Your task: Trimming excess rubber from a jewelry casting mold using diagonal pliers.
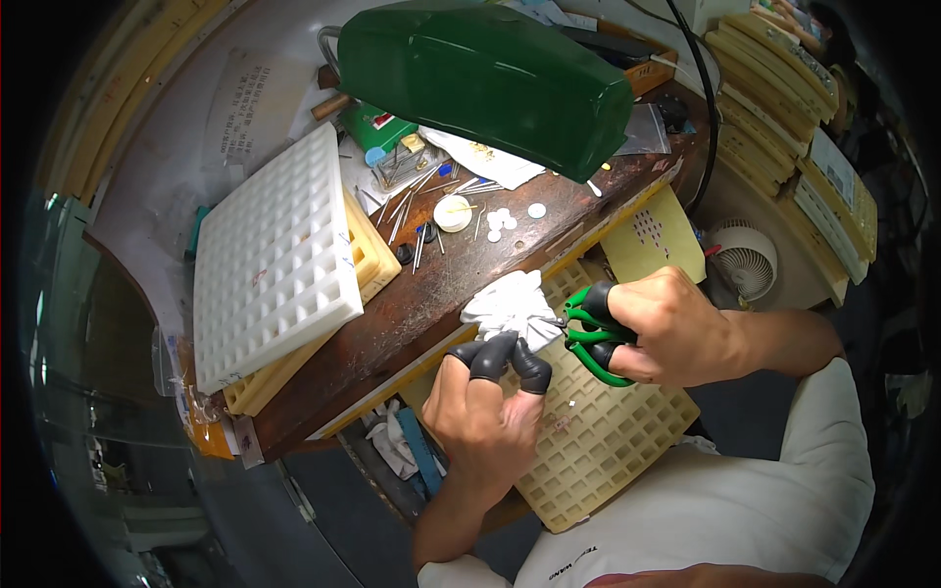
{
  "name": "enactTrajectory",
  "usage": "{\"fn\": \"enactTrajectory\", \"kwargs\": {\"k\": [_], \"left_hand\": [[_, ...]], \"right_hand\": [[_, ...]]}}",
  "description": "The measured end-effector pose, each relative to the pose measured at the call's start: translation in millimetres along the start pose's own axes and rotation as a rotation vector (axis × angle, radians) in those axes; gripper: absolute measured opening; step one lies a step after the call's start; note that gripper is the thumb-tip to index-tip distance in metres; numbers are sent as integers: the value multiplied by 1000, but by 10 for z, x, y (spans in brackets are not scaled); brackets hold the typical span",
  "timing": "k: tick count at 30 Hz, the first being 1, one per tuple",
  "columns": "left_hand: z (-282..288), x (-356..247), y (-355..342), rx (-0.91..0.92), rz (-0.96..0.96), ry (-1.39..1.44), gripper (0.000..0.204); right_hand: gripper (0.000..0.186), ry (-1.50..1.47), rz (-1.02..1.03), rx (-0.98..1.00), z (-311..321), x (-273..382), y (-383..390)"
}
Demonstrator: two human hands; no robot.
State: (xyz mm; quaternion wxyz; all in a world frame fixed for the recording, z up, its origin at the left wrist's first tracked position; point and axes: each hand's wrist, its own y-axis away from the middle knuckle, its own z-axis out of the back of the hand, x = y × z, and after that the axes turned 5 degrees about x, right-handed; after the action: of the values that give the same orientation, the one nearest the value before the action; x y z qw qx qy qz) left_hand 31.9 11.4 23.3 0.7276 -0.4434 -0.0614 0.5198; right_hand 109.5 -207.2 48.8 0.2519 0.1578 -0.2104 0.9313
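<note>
A bunched white cloth (512, 306) lies at the bench's front edge, its folds gathered toward my left hand (480, 416). Black covers sheathe the fingertips of that hand, which are closed in a pinch on the cloth's near side. Anything small between them is hidden. My right hand (676, 328), also with black fingertip covers, grips green-handled scissors (588, 337) by the loops. Their dark tip points left and reaches the cloth's right edge. Below both hands is a yellowish tray (598, 456) with a grid of square pockets; a tiny white piece (572, 403) rests on it.
A white gridded tray (279, 269) leans at left on yellow trays (368, 250). A green lamp hood (480, 78) overhangs the bench. Beneath it lie thin metal tools (402, 211), a round white container (453, 214) and white discs (500, 220). A fan (742, 257) stands at right.
</note>
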Motion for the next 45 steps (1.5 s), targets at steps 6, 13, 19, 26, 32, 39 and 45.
{"fn": "enactTrajectory", "kwargs": {"k": [6,13,19,26,32,39,45], "left_hand": [[-47,-97,73,27,138,380,24],[-20,-208,94,234,-8,382,25],[-150,-224,102,421,7,559,29],[-298,-227,179,509,-15,534,34],[-394,-210,257,418,11,484,24],[-428,-220,301,345,97,488,18],[-473,-240,300,329,160,594,21]], "right_hand": [[36,-1127,-382,-201,-207,268,41],[32,-1554,-435,-159,-346,80,255],[32,-1566,-465,-29,-298,-84,533],[32,-1507,-516,261,-261,-244,648],[32,-1446,-525,80,-351,-102,680],[42,-1127,-493,-141,-520,80,836],[42,-300,49,-388,-698,-27,878]]}}
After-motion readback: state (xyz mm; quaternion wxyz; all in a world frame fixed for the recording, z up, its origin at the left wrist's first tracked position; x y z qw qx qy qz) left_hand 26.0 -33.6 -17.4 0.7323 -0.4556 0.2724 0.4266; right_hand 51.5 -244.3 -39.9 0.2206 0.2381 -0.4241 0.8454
